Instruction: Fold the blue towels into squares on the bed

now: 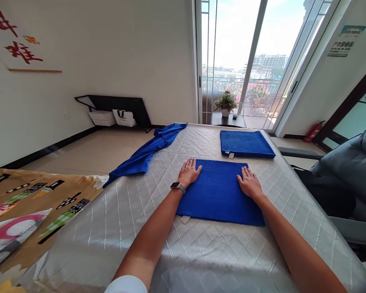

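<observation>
A blue towel (pixel 220 195) lies folded into a flat rectangle in front of me, with a small white tag at its near left edge. My left hand (pixel 189 171) rests flat across its far left edge, fingers stretched forward, a watch on the wrist. Over its right edge lies my right hand (pixel 250 182), palm down with the fingers out. Just beyond, a stack of folded blue towels (pixel 247 143) sits at the far right. Another blue towel (pixel 149 150) lies loose and rumpled along the left edge of the surface.
Everything blue lies on a silver quilted mattress (pixel 134 228). Left of it is a brown patterned sheet (pixel 67 187) with a pillow (pixel 15 236). A dark puffy jacket (pixel 347 162) is on the right. Beyond the far edge stands a small table with a potted plant (pixel 226 103).
</observation>
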Demonstrator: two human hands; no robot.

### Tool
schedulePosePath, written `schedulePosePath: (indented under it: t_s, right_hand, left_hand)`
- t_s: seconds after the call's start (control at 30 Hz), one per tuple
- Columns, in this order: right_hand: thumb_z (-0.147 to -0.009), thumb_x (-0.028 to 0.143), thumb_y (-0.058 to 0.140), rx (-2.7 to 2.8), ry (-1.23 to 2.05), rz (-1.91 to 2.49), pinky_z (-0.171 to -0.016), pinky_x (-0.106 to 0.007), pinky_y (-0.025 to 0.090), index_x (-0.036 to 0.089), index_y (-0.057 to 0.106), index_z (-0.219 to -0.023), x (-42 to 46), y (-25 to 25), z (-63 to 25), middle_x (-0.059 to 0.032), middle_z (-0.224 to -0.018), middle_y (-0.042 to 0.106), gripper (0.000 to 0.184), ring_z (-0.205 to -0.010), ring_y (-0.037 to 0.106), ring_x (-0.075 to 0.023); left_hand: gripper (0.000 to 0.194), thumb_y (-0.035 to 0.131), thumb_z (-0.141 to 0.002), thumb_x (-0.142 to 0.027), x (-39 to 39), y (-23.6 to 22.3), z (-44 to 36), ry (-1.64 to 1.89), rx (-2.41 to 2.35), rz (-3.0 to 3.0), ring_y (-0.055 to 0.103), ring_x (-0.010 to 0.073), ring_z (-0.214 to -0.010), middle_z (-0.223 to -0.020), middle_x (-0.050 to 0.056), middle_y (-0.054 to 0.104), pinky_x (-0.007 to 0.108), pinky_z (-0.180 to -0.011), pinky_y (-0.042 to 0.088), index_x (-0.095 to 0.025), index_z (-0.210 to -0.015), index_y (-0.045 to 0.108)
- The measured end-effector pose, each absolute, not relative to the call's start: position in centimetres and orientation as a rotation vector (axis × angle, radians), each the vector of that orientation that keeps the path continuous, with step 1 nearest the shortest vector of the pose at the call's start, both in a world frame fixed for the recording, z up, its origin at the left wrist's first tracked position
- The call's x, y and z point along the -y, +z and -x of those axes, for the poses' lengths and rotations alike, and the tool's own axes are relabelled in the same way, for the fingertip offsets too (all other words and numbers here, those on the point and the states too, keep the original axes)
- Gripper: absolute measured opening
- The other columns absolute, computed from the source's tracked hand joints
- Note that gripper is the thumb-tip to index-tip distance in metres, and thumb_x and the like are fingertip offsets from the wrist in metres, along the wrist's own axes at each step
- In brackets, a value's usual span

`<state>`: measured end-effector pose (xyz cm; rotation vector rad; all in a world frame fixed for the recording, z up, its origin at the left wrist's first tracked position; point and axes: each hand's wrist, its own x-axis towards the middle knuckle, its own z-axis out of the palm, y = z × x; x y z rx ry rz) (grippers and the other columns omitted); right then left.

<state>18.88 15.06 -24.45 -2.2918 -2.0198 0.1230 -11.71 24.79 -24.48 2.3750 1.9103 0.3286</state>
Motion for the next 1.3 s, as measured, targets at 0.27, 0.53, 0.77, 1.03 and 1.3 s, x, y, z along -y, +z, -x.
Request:
schedulePosePath:
  t_s: [0.27,0.53,0.77,1.03,1.3]
  right_hand:
    - [-0.104,0.048,0.017,1.994,0.171,2.256,-0.126,-0.041,0.007,0.007,0.02,-0.162,-15.1,-24.1,-18.7,-0.0094,-0.17,0.017,0.071,-0.157,0.011,-0.0216]
    - [-0.103,0.047,0.019,1.954,0.226,2.206,-0.126,-0.042,0.006,0.006,0.021,-0.162,-15.0,-23.8,-18.6,-0.0095,-0.169,0.018,0.072,-0.157,0.012,-0.0225]
    - [-0.103,0.046,0.02,1.927,0.258,2.171,-0.126,-0.042,0.005,0.006,0.022,-0.162,-15.0,-23.6,-18.6,-0.0099,-0.169,0.018,0.071,-0.157,0.012,-0.0227]
    - [-0.103,0.047,0.022,1.899,0.287,2.162,-0.126,-0.042,0.003,0.007,0.023,-0.162,-15.2,-23.8,-18.5,-0.0105,-0.169,0.018,0.071,-0.157,0.012,-0.0221]
    - [-0.103,0.04,0.023,1.964,0.227,2.152,-0.126,-0.042,0.007,0.005,0.023,-0.162,-15.0,-24.0,-18.8,-0.0112,-0.169,0.016,0.068,-0.157,0.013,-0.0237]
  left_hand:
    - [0.076,0.022,-0.103,-0.057,-24.9,-24.3,11.8,0.294,-1.935,-2.415,0.023,0.0271,-0.155,-0.166,0.016,0.028,0.041,-0.126,0.018,-0.005,-0.158,0.031]
    - [0.075,0.019,-0.104,-0.056,-24.6,-23.8,11.6,0.203,-1.984,-2.44,0.025,0.0263,-0.154,-0.167,0.015,0.026,0.043,-0.126,0.018,-0.006,-0.159,0.029]
    - [0.078,0.017,-0.103,-0.061,-25.4,-23.1,11.9,0.001,-2.003,-2.42,0.021,0.0256,-0.155,-0.167,0.015,0.022,0.047,-0.126,0.017,-0.01,-0.161,0.025]
    - [0.077,0.018,-0.104,-0.058,-23.0,-21.9,3.8,0.162,-1.896,-2.627,0.027,0.0293,-0.154,-0.164,0.018,0.031,0.044,-0.126,0.02,-0.005,-0.156,0.036]
    - [0.061,0.017,-0.107,-0.046,-16.9,-24.1,-4.0,0.252,-1.308,-2.858,0.025,0.0228,-0.154,-0.163,0.01,0.036,0.044,-0.127,0.022,-0.02,-0.159,0.034]
